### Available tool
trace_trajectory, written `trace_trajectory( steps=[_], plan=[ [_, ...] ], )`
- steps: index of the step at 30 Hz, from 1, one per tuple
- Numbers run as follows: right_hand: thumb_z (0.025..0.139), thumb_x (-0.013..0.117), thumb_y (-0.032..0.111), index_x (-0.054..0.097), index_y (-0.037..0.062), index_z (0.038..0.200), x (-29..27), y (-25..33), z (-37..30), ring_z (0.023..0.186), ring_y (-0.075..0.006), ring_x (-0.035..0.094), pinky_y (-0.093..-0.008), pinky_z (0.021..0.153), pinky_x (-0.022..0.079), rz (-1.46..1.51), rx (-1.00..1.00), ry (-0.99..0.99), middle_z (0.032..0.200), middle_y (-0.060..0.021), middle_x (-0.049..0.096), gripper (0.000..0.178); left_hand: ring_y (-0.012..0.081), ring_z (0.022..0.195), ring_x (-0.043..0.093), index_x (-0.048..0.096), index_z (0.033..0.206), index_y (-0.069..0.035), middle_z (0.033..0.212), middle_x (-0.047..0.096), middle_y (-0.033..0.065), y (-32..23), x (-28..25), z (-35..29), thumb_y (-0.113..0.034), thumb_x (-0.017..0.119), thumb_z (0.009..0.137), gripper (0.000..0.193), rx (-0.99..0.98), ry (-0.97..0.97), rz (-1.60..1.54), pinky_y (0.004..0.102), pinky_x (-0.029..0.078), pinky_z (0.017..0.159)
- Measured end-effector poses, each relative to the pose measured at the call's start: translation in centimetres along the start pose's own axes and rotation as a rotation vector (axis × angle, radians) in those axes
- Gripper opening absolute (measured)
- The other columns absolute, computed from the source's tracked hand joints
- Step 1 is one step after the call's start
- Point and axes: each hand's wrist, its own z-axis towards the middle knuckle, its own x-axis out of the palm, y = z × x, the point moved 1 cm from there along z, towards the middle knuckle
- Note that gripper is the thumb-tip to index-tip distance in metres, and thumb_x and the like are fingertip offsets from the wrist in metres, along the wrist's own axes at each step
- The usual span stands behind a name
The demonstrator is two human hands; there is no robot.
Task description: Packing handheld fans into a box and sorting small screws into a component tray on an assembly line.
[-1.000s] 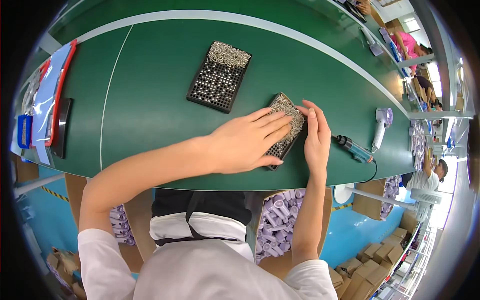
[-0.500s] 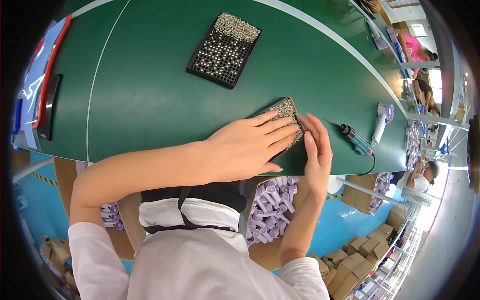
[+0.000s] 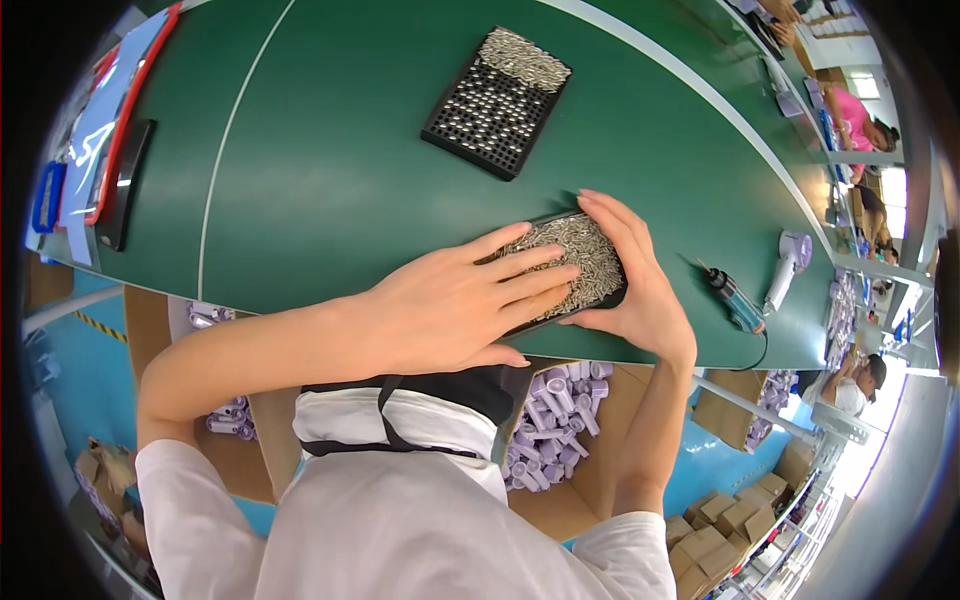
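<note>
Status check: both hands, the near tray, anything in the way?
Left hand spread over near tray. Right hand gripping its right end. Metal pieces heaped there. Power screwdriver off to the right, apart from both hands.

The near tray [image 3: 613, 298] is before the far tray [image 3: 492, 160], left of the screwdriver [image 3: 738, 302].

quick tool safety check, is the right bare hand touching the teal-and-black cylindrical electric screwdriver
Apart: the head view shows green tabletop between the right hand and the screwdriver.
</note>
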Motion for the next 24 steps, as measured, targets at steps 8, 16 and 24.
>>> trace_trajectory(
  steps=[8,16,24],
  plan=[
    [0.052,0.096,0.025,0.048,0.0089,0.144,5.6,2.6,0.1,0.125,-0.0376,0.044,-0.0503,0.104,0.042,-0.143,0.041,-0.308,0.144,-0.0117,0.045,0.104,0.0247,0.151,0.027,0.048,0.146,-0.003,0.16,0.036,0.0083,1.1,-1.3,-2.8,-0.047,0.067,0.087,0.076,-0.155,-0.026,-0.081,0.0489,0.021,0.123],
    [0.05,0.095,0.027,0.051,0.0088,0.142,6.3,3.1,-0.2,0.126,-0.0378,0.045,-0.0499,0.104,0.042,-0.172,0.072,-0.363,0.142,-0.0114,0.048,0.104,0.0252,0.148,0.032,0.046,0.148,-0.005,0.16,0.036,0.0062,0.4,-2.5,-5.0,-0.049,0.07,0.081,0.084,-0.276,0.033,-0.007,0.0508,0.024,0.121],
    [0.051,0.093,0.027,0.053,0.0082,0.14,6.5,2.8,0.0,0.126,-0.0371,0.046,-0.0497,0.104,0.041,-0.201,0.064,-0.373,0.142,-0.0114,0.049,0.099,0.0224,0.147,0.035,0.047,0.149,-0.009,0.158,0.04,0.0056,-1.6,-0.5,-3.9,-0.058,0.066,0.079,0.088,-0.24,0.053,0.036,0.0511,0.022,0.121]
  ],
)
